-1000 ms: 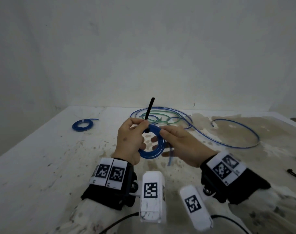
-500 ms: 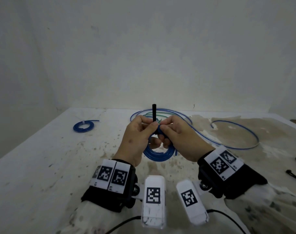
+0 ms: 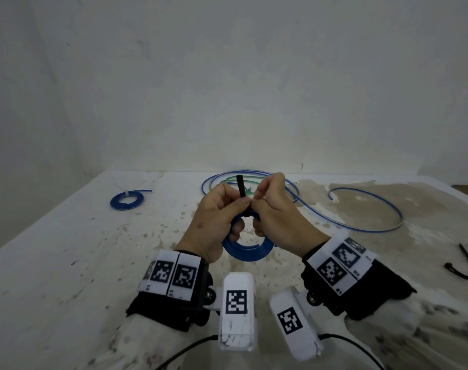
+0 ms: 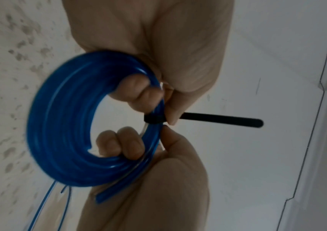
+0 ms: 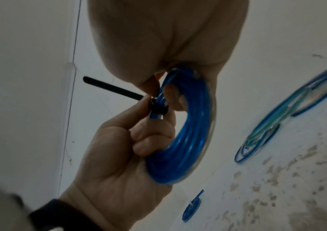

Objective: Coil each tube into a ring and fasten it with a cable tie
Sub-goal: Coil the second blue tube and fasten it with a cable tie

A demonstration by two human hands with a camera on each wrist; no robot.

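A blue tube coil (image 3: 250, 251) hangs between both hands above the table. A black cable tie (image 3: 240, 186) wraps its top strands, and its tail stands straight up. My left hand (image 3: 226, 210) has its fingers curled through the ring, with the thumb pressed at the tie's head. My right hand (image 3: 271, 209) pinches the strands just right of the tie. From the left wrist, the coil (image 4: 59, 125) is a thick ring with the tie (image 4: 218, 121) cinched round it and one loose tube end below. The right wrist shows the coil (image 5: 191, 132) and the tie's tail (image 5: 111, 89).
A finished small blue coil (image 3: 127, 201) lies at the table's far left. Loose blue and green tube loops (image 3: 227, 180) lie behind the hands, and a long blue tube (image 3: 369, 212) curves off to the right. Spare black cable ties (image 3: 462, 265) lie near the right edge.
My right hand moved from the coil's right side up to the tie, so both hands now pinch there. The tail turned upright and less of it shows above my fingers.
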